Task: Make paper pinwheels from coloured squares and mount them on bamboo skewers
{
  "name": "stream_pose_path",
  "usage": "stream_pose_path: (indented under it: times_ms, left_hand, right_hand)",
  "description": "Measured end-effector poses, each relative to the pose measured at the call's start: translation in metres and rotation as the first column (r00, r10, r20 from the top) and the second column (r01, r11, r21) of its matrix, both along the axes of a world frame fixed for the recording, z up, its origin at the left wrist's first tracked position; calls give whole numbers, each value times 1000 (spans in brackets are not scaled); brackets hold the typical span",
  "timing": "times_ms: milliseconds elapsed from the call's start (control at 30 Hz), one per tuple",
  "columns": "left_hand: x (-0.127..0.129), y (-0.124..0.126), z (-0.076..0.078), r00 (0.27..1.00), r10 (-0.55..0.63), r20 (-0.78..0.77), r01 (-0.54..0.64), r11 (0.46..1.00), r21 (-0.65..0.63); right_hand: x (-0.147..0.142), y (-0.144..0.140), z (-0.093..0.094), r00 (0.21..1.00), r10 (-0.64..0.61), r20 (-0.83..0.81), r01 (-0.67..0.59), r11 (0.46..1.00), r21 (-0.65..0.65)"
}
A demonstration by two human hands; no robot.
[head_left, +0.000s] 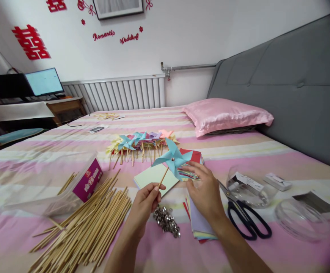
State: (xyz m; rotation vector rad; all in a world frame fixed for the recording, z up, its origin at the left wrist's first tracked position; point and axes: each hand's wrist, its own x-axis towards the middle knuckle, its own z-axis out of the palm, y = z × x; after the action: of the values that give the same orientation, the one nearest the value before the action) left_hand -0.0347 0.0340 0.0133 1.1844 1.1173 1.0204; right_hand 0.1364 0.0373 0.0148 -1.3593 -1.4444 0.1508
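Observation:
A light blue paper pinwheel [173, 159] on a thin wooden stick stands tilted in front of me. My left hand [145, 201] pinches the lower part of its stick. Fingers apart, my right hand [204, 191] is beside the right blades; whether it touches them I cannot tell. Under the pinwheel lie pale green paper sheets [157, 175], with red and mixed-colour paper [195, 156] behind my right fingers. A heap of shiny metal thumbtacks [167, 222] is between my forearms. Another stack of coloured paper [200, 220] sits partly beneath my right hand.
Wooden sticks [96, 223] are heaped at the left by a clear plastic container [59, 193]. Several pinwheels [142, 140] lie further back on the striped bed. Scissors [246, 218], a clear round box [250, 185] and its likely lid [301, 220] are at the right, below a pink pillow [227, 113].

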Motion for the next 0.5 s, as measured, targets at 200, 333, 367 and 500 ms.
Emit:
stream_pose_path:
  times_ms: [200,333,367,500]
  left_hand:
    - [-2,2,-5,998,-39,-39,40,999,8]
    - [-2,1,-5,994,-75,-74,77,997,28]
    - [-1,1,-4,994,-79,-74,81,996,29]
    - [-1,0,-2,996,-78,-52,80,997,22]
  right_hand:
    - [9,3,2,981,-194,-25,195,974,115]
    - [11,5,-2,956,-225,186,217,974,64]
    - [11,5,-4,949,-229,216,222,973,58]
    - [9,7,-8,943,-227,245,218,974,65]
